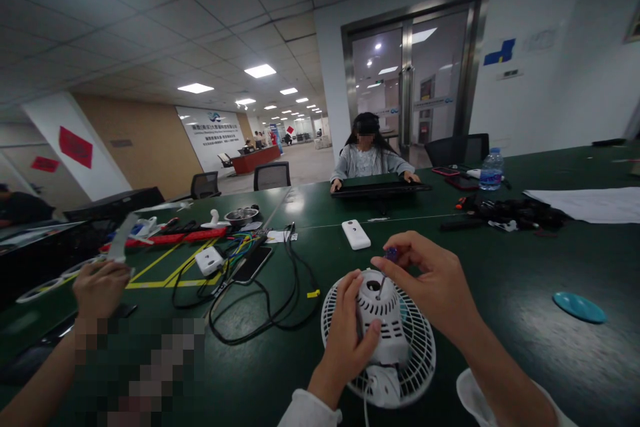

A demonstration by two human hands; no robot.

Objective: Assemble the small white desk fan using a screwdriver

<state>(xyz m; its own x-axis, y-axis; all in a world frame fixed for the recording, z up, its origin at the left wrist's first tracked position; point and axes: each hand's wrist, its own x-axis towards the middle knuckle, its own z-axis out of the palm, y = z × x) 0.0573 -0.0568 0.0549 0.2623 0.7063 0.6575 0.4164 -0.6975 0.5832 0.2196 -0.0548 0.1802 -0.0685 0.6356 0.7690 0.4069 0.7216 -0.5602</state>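
A small white electric fan (427,347) lies grille-down on the green table, its motor housing (390,347) facing up. My left hand (347,330) grips the left side of that housing, with the thumb across its front. Between the thumb and fingers of my right hand (435,273) is a small screwdriver (391,254) with a purple handle. Its thin shaft slants down to the top of the housing, beside a dark round hole (373,285). Whether the tip sits in a screw, I cannot tell. A white cord (365,407) hangs from the fan's base.
A co-worker's hand (100,287) holds a white strip at left. Black cables (270,313), a phone (253,265) and a metal bowl (241,215) lie left of the fan. A white device (356,235) lies beyond it; a teal oval piece (579,307) is at right. Another person (367,153) sits opposite.
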